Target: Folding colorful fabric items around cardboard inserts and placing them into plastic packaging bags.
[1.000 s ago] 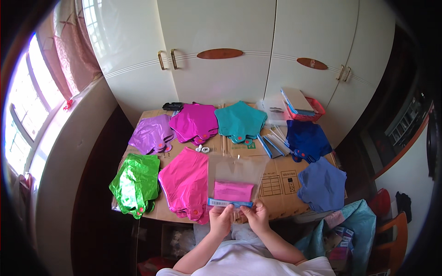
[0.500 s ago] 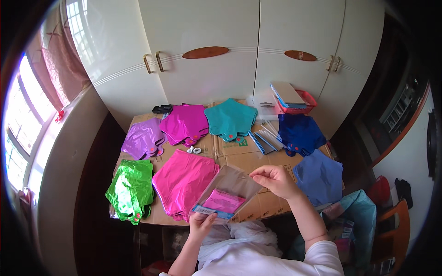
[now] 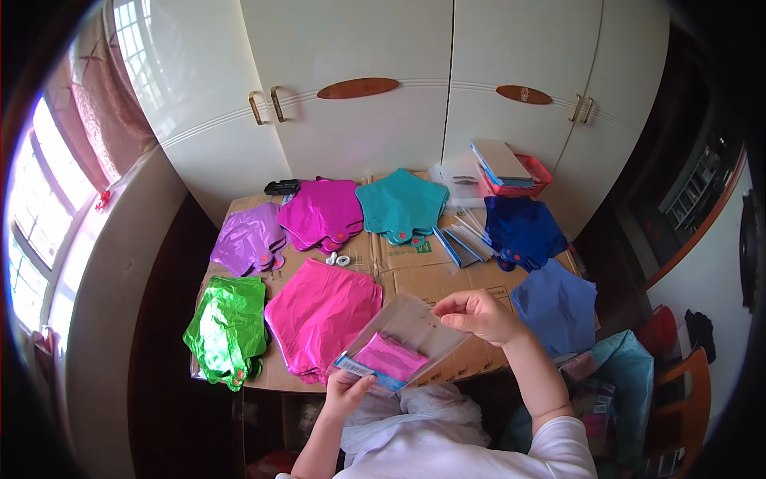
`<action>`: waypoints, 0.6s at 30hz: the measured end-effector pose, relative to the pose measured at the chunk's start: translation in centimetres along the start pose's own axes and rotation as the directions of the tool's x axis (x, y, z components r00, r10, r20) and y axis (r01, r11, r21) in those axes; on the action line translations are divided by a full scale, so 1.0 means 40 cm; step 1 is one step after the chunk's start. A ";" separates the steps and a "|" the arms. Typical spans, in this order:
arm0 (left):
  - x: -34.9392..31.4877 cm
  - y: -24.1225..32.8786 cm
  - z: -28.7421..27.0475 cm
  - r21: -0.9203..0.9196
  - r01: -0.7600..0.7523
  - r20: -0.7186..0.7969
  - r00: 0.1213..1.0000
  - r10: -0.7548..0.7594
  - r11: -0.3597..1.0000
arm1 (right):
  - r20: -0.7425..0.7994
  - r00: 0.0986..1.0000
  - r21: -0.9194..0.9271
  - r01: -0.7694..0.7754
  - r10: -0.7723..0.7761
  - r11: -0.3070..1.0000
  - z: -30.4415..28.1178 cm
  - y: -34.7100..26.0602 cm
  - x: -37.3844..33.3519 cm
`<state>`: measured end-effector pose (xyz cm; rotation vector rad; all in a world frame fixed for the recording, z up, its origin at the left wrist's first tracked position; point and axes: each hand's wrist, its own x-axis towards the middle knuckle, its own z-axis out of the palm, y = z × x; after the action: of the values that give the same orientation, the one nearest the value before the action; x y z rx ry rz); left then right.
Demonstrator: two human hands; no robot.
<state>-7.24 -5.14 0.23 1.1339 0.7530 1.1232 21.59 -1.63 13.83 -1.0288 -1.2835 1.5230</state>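
In front of my body I hold a clear plastic bag (image 3: 411, 319), tilted with its upper end away to the right. My left hand (image 3: 349, 389) grips its lower corner, thumb on top. Inside lies a folded pink foil piece (image 3: 389, 357), above a blue and white label strip (image 3: 369, 374) at the bag's lower end. My right hand (image 3: 481, 317) is at the bag's upper right edge, its fingers curled and closed on that edge. Small red specks show on the bag beside the fingertips. A pink foil stack (image 3: 323, 315) lies left of the bag.
Flat foil stacks cover much of the cardboard-topped table (image 3: 407, 275): green (image 3: 227, 319), lilac (image 3: 247, 238), magenta (image 3: 323, 211), teal (image 3: 403, 203), navy (image 3: 523, 227) and grey-blue (image 3: 556, 307). Blue-white strips (image 3: 464, 243), small white rolls (image 3: 337, 259) and a red basket (image 3: 538, 177) are among them.
The bag has turned slightly, its upper end shifting right, and red specks now show near its upper edge. My right fingers have curled in more and sit slightly lower. The left hand keeps its grip.
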 end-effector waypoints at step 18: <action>0.003 -0.006 -0.054 0.023 -0.025 0.194 0.981 0.020 0.999 | 0.257 0.962 0.317 -0.169 0.087 0.933 0.019 -0.008 -0.010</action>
<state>-9.08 -4.38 -0.61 1.2562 0.6051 1.0077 20.99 -2.21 14.26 -0.7345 -1.0764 1.9369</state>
